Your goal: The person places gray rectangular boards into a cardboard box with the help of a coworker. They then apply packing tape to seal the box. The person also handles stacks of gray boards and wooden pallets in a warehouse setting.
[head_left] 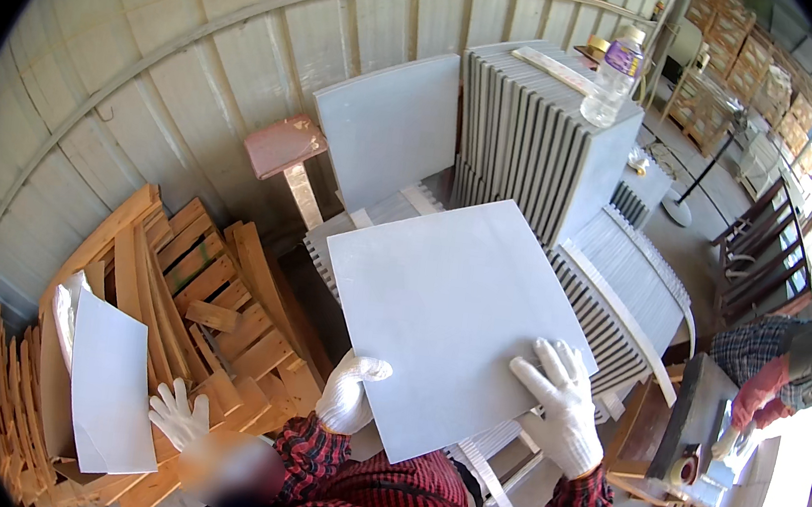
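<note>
A large, smooth, square grey panel (pixel 460 310) lies tilted in front of me, over my lap. My left hand (pixel 348 392), in a white knitted glove, grips its lower left edge, with the thumb on top and the fingers hidden underneath. On the lower right part of the panel rests my right hand (pixel 564 407), also gloved. Its fingers are spread and lie flat on the surface. Just beyond the panel, another grey panel (pixel 390 132) stands upright beside a thick row of similar panels (pixel 520 131) set on edge.
A water bottle (pixel 614 77) stands on the row. Slotted grey racks (pixel 612 287) sit to the right. Wooden pallets (pixel 222 283) and a white sheet (pixel 115 386) are at left, near another person's gloved hand (pixel 179 415). A co-worker (pixel 762 379) works at a bench on the right.
</note>
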Demonstrator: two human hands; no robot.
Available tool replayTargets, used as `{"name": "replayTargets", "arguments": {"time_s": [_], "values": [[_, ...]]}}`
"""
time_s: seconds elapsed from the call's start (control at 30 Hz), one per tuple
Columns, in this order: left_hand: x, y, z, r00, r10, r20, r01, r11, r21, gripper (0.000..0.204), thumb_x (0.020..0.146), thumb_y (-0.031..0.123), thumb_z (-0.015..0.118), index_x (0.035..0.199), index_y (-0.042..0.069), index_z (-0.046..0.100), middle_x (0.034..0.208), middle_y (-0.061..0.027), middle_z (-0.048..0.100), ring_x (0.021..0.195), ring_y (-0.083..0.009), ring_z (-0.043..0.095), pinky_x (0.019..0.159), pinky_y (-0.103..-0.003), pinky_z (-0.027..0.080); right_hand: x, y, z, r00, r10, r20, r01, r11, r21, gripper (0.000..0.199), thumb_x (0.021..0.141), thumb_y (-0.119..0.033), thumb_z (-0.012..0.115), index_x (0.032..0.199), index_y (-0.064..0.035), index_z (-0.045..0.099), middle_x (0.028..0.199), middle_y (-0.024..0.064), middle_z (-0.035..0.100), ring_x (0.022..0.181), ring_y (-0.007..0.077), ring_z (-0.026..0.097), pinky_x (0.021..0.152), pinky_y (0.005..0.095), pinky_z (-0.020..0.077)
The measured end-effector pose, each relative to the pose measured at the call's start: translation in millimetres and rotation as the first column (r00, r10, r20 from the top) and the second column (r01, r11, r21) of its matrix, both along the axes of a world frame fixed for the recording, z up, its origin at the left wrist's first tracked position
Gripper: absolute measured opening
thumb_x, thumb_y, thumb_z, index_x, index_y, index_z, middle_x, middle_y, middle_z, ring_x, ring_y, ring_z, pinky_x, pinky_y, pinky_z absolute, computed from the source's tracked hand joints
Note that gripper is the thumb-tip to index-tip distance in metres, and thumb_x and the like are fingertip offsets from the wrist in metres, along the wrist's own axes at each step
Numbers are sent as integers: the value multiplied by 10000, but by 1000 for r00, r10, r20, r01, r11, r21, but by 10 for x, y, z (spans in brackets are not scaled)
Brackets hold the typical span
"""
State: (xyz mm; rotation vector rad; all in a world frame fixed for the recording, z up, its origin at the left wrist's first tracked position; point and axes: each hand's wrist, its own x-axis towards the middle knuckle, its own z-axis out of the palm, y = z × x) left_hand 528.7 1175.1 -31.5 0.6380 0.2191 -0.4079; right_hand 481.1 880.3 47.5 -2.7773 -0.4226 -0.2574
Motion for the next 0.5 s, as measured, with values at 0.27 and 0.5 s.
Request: {"name": "replayTargets", "arguments": {"time_s": [0.27,0.5], "values": [[-1212,61,-13,965,-253,70,240,958,155,452,741,46,585,1181,-50,620,1049,-108,663,960,-238,686,859,-366,573,-1706,-296,-721,695,-415,-587,712,287,641,636,1010,-477,598,1374,44,580,1239,142,666,1143,181,578,993,325,454],[-1861,-253,-216,834,-550,-43,503,726,469,383,776,124,587,1120,-36,640,1010,-104,671,936,-222,681,860,-337,557,-3412,106,-1651,341,-577,-742,718,-349,602,610,989,-489,618,1153,92,702,914,36,700,815,104,580,727,275,481]]}}
